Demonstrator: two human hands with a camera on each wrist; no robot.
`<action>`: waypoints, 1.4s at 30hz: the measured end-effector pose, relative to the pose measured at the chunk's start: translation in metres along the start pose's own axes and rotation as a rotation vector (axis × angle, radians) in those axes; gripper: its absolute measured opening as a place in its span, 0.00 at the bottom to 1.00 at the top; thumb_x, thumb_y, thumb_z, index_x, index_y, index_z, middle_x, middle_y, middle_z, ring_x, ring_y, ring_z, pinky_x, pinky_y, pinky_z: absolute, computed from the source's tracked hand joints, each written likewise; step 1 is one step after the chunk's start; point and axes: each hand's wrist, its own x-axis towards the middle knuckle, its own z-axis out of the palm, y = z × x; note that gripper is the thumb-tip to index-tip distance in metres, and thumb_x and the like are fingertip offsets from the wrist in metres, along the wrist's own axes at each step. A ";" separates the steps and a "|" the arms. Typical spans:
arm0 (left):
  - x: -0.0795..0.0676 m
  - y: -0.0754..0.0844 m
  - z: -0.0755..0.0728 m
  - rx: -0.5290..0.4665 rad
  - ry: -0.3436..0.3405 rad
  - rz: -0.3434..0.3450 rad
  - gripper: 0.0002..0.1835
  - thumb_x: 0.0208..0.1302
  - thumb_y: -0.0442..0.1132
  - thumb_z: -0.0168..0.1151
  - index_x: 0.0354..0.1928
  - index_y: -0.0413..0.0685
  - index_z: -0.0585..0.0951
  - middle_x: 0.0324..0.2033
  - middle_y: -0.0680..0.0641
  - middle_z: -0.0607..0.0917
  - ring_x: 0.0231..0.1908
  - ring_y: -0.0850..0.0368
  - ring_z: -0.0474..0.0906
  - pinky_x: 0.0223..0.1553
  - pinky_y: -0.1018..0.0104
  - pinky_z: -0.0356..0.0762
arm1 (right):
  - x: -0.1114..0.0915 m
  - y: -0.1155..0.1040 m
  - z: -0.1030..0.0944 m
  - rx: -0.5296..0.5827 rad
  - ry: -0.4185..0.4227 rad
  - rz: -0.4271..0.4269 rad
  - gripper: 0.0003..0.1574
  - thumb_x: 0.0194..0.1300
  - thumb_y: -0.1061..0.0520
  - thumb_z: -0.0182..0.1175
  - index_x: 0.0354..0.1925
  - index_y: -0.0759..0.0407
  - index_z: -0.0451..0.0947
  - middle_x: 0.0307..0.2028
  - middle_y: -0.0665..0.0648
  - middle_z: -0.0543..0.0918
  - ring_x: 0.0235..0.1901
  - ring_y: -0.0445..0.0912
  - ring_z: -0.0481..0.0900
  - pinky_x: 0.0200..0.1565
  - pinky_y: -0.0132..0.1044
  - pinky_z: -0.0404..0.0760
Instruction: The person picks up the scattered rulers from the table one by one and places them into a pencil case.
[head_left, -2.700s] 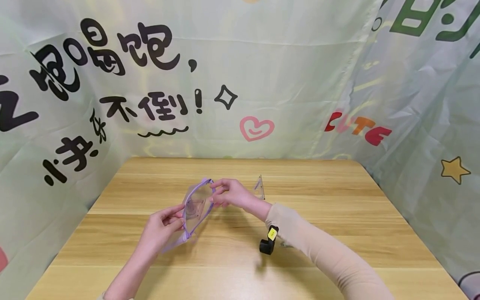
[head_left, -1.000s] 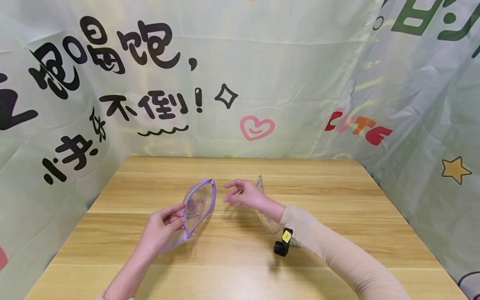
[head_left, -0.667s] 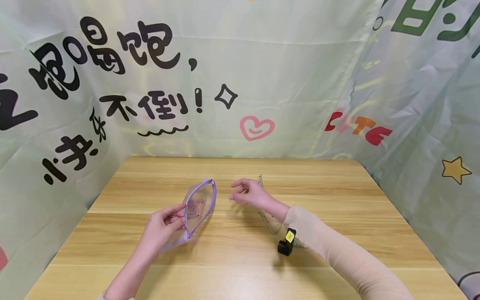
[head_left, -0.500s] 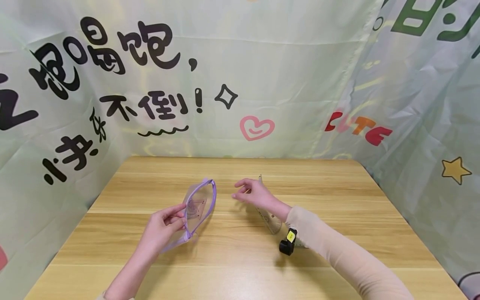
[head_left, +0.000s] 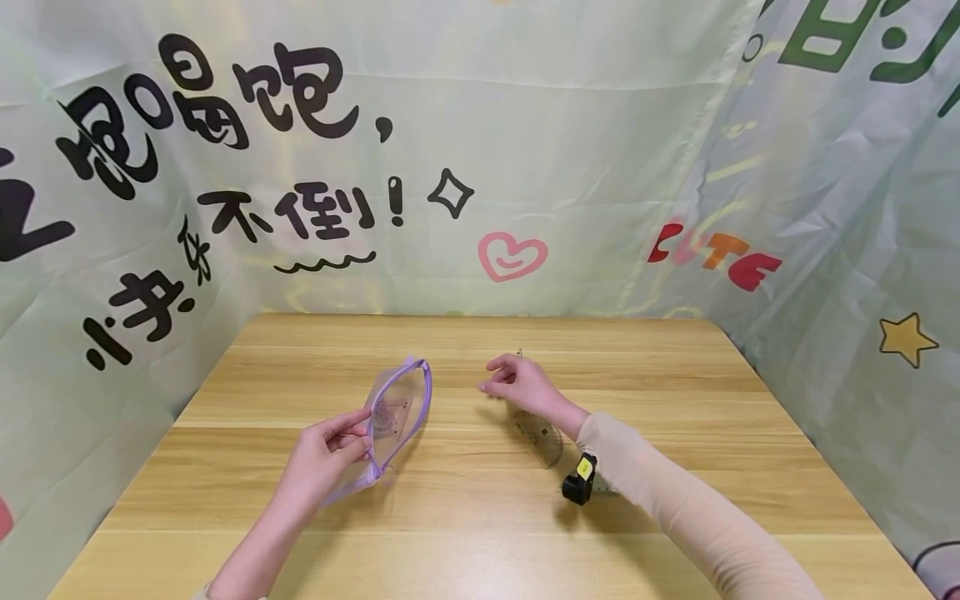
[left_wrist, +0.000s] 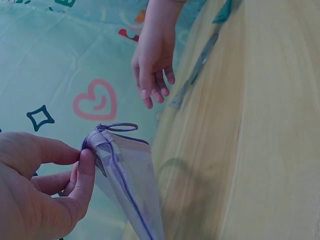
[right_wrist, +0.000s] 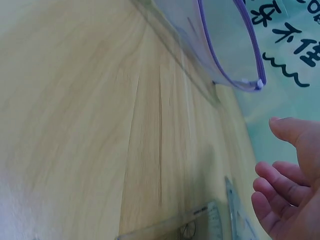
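Left hand [head_left: 330,450] pinches the edge of the clear, purple-rimmed pouch [head_left: 429,390], zip mouth gaping, above the left part of the wooden table [head_left: 450,542]. Right hand [head_left: 525,387] hovers to the right of it, fingers loosely bent, gripping nothing. Step in hand, by my reading: keeping the pouch open while the free hand hangs over a clear measuring piece with a rounded end [head_left: 549,450]. Lifting that would call for lower fingertips and a pinch on its thin edge. Pouch contents: a marked clear plate [head_left: 392,419] shows through, seemingly inside.
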 end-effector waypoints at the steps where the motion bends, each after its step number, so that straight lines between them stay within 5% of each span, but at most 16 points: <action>1: 0.000 0.000 0.000 0.001 -0.002 0.001 0.25 0.63 0.27 0.59 0.63 0.33 0.74 0.43 0.42 0.80 0.36 0.65 0.80 0.43 0.70 0.89 | 0.000 0.002 -0.001 0.001 0.003 0.001 0.31 0.62 0.51 0.68 0.57 0.67 0.76 0.41 0.60 0.86 0.39 0.46 0.83 0.41 0.34 0.86; 11: 0.001 0.000 0.000 -0.001 -0.003 0.002 0.24 0.64 0.27 0.59 0.63 0.33 0.74 0.43 0.41 0.81 0.35 0.65 0.80 0.42 0.70 0.89 | 0.004 0.019 -0.001 -0.027 0.057 -0.009 0.36 0.62 0.50 0.68 0.61 0.68 0.72 0.50 0.65 0.82 0.51 0.54 0.80 0.56 0.48 0.83; 19: 0.003 0.002 0.000 -0.001 -0.011 0.007 0.24 0.64 0.27 0.58 0.63 0.34 0.74 0.43 0.42 0.80 0.37 0.64 0.80 0.45 0.67 0.89 | 0.006 0.027 -0.002 -0.096 0.110 -0.015 0.40 0.61 0.47 0.69 0.62 0.69 0.71 0.54 0.67 0.80 0.54 0.57 0.77 0.58 0.52 0.82; 31: 0.003 -0.001 0.002 0.003 0.002 0.002 0.24 0.63 0.27 0.60 0.63 0.32 0.75 0.44 0.40 0.82 0.35 0.65 0.80 0.41 0.71 0.89 | 0.003 0.033 0.002 -0.157 0.180 0.130 0.55 0.57 0.40 0.70 0.71 0.66 0.59 0.59 0.68 0.71 0.65 0.63 0.63 0.64 0.57 0.75; 42: 0.002 -0.002 0.001 0.014 0.004 0.005 0.24 0.63 0.27 0.60 0.62 0.32 0.75 0.43 0.40 0.82 0.35 0.65 0.80 0.41 0.71 0.89 | 0.002 0.040 0.004 -0.289 0.178 0.145 0.57 0.59 0.32 0.65 0.70 0.69 0.60 0.57 0.69 0.69 0.54 0.59 0.66 0.52 0.51 0.76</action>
